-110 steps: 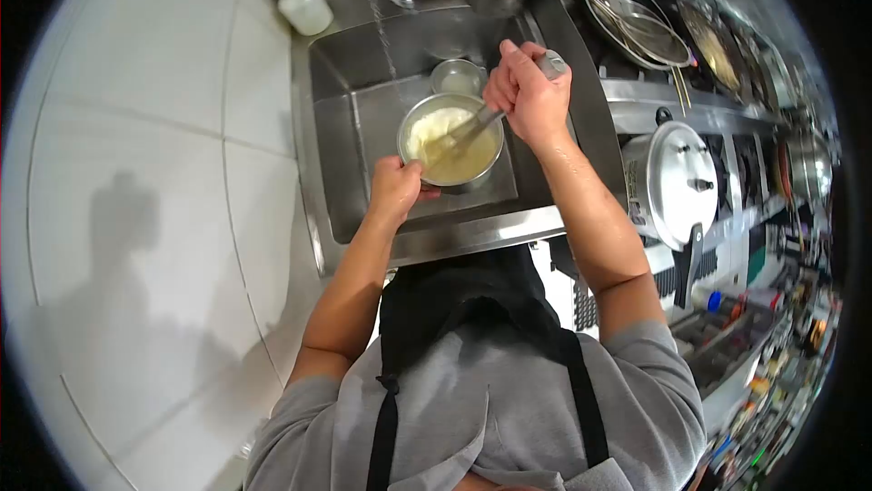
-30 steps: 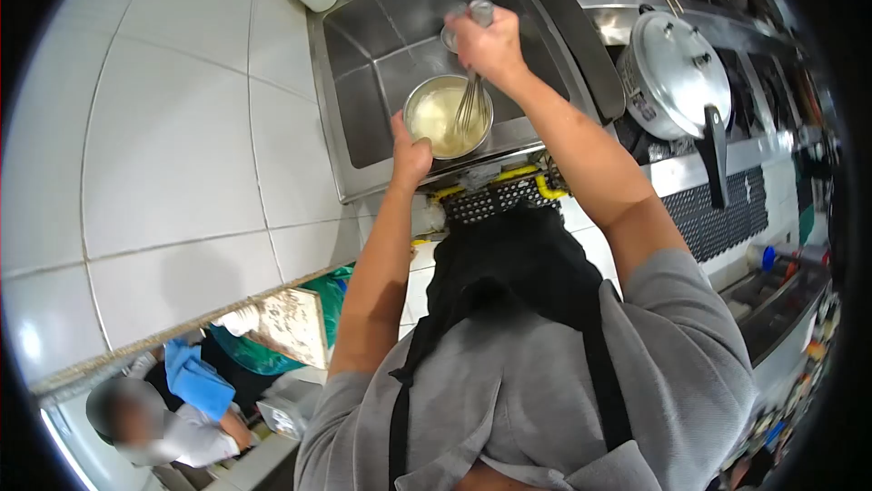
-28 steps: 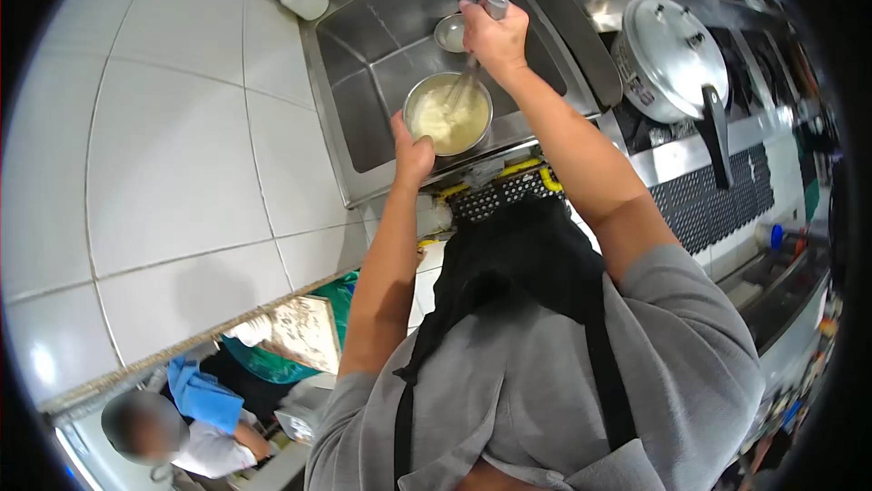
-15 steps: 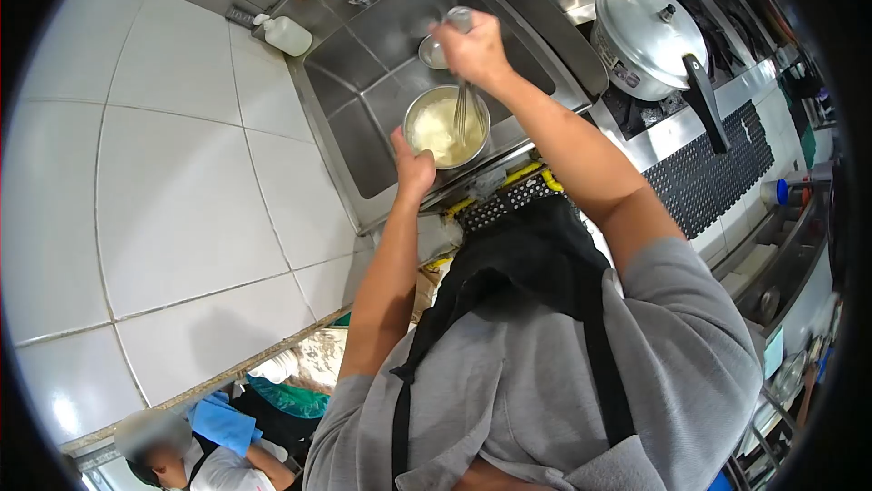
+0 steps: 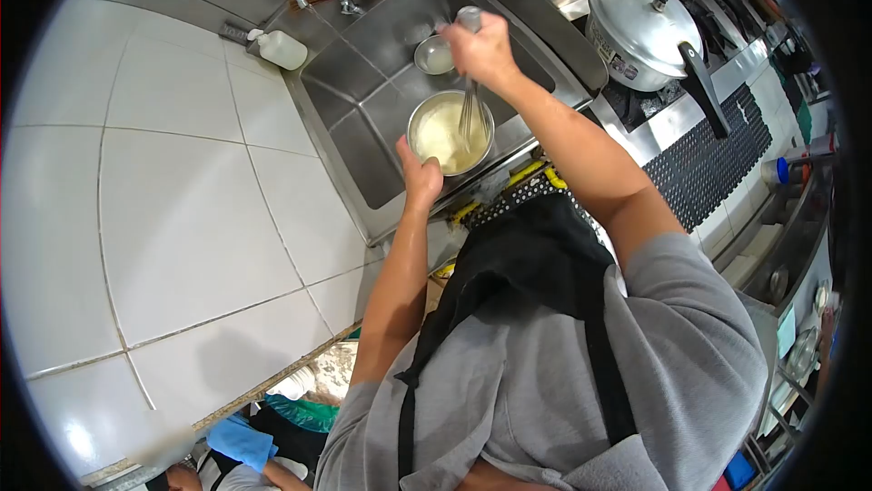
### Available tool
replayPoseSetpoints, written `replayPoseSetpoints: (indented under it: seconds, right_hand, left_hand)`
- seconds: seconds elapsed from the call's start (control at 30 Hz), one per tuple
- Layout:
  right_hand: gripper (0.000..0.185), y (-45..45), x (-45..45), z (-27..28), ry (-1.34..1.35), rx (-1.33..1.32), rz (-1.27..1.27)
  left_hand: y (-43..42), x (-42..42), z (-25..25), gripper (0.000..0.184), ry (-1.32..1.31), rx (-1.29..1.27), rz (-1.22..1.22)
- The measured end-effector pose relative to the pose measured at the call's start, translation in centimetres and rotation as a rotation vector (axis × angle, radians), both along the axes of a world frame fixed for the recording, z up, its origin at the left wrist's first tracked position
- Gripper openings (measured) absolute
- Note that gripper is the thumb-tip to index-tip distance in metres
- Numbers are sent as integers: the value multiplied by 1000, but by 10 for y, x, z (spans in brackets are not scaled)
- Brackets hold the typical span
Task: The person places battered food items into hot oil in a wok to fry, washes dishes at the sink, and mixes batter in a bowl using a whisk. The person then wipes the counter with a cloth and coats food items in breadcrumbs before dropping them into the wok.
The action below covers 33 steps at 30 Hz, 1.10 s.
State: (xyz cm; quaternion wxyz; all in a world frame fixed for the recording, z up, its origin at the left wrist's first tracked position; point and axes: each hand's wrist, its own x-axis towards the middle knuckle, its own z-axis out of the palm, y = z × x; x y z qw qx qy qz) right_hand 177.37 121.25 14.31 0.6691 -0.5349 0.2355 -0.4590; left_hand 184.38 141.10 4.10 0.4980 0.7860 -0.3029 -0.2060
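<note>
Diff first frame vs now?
Mixing bowl moved toward the wearer, from over the basin to the sink's front edge. Camera view turned. Nothing newly gripped or released: left hand still on the bowl, right hand still on the whisk. Small bowl still in the sink.

Black apron [image 5: 527, 259], bib creased, narrow black straps [image 5: 608, 373] at its two top corners. Small knot [image 5: 409, 377] where left strap [image 5: 407, 432] meets apron. Grey shirt [image 5: 545, 382] under apron, front seam [image 5: 500, 377] between straps, folded collar [image 5: 607, 469]. Short grey sleeves [image 5: 681, 291] either side of apron, ending above elbows. Forearms [image 5: 570, 132], hands [image 5: 483, 50] bare.
</note>
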Motion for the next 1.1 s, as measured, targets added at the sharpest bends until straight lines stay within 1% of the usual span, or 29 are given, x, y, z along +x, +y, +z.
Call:
replayPoseSetpoints:
  seconds: [0.03, 0.07, 0.1, 0.17, 0.23, 0.27, 0.3, 0.37, 0.4, 0.43, 0.5, 0.53, 0.57, 0.63, 0.67, 0.7, 0.77, 0.8, 0.83, 0.87, 0.9, 0.93, 0.97, 1.03, 1.07, 1.1]
  right_hand:
    - [23, -7, 2, -3, -22, -74, -166]
    - [22, -2, 3, -11, -55, -29, -202]
    - [22, 16, -5, -6, -84, 82, -72]
    - [22, 19, -8, -4, -49, 109, 190]
    - [22, 8, -9, 15, 102, -35, 32]
    - [22, -6, 0, 2, 33, -117, -108]
    - [22, 0, 1, -5, 35, -118, -112]
    - [22, 18, 2, -9, -117, 104, -55]
    - [21, 25, 0, -5, -120, 170, 138]
    - [21, 23, 0, 2, -123, 173, 139]
    - [20, 12, -4, 17, 142, -35, 0]
    - [19, 0, 3, 9, 114, -134, -175]
    - [19, 3, 4, 2, 115, -139, -182]
    - [20, 18, 5, -7, -54, 86, -57]
    - [19, 24, 3, -9, -11, 185, 129]
    - [19, 23, 4, -4, -17, 191, 129]
    - [17, 11, 4, 10, 165, -123, -11]
    - [16, 6, 6, 12, 115, -225, -161]
    - [16, 8, 7, 4, 119, -225, -168]
    - [16, 10, 11, -8, 52, -115, -140]
    - [16, 16, 12, -5, -17, -1, -105]
    - [16, 23, 4, -5, 18, 108, 154]
    - [16, 21, 5, -1, 15, 116, 156]
    - [16, 12, 7, 11, 155, -185, -10]
    - [19, 10, 5, 18, 38, -131, -114]
    - [19, 11, 2, 13, 45, -137, -120]
  left_hand:
    - [1, 0, -3, 64, 3, 4, -3]
    - [-1, 2, -5, 64, 7, -6, -1]
    - [-5, 3, -8, 64, 10, -20, 4]
    - [-3, 4, -7, 64, 12, -39, -13]
    - [1, 3, -5, 63, 18, -45, -28]
    - [0, 1, -3, 64, 31, -21, -9]
    - [-3, -1, -1, 64, 43, -2, 9]
    - [-6, 0, 0, 65, 32, -3, -2]
    - [-3, 2, -1, 65, 18, 10, -12]
    - [0, 4, -2, 65, 15, 14, -10]
    - [1, 4, -2, 68, 48, 16, -28]
    - [0, 2, -2, 68, 50, 14, -37]
    - [-1, 0, -1, 68, 64, 32, -21]
    - [-6, 2, -2, 68, 72, 44, -2]
    - [-3, 4, -6, 68, 30, 43, -8]
    - [-1, 5, -7, 68, -12, 43, -15]
    - [-2, 6, -7, 66, 0, 45, -7]
    - [-3, 3, -6, 64, 22, 46, 4]
    - [-2, 0, -4, 64, 25, 46, -4]
    - [-4, 0, -1, 66, 34, 42, -5]
    - [-5, 0, 2, 67, 42, 43, 1]
    - [-4, 0, 5, 67, 38, 47, 2]
    - [-2, 0, 6, 66, 17, 50, -11]
    - [1, 1, 1, 66, 0, 55, -29]
    - [1, 2, -4, 65, 21, 25, -30]
    - [-1, 3, -8, 65, 40, -10, -30]
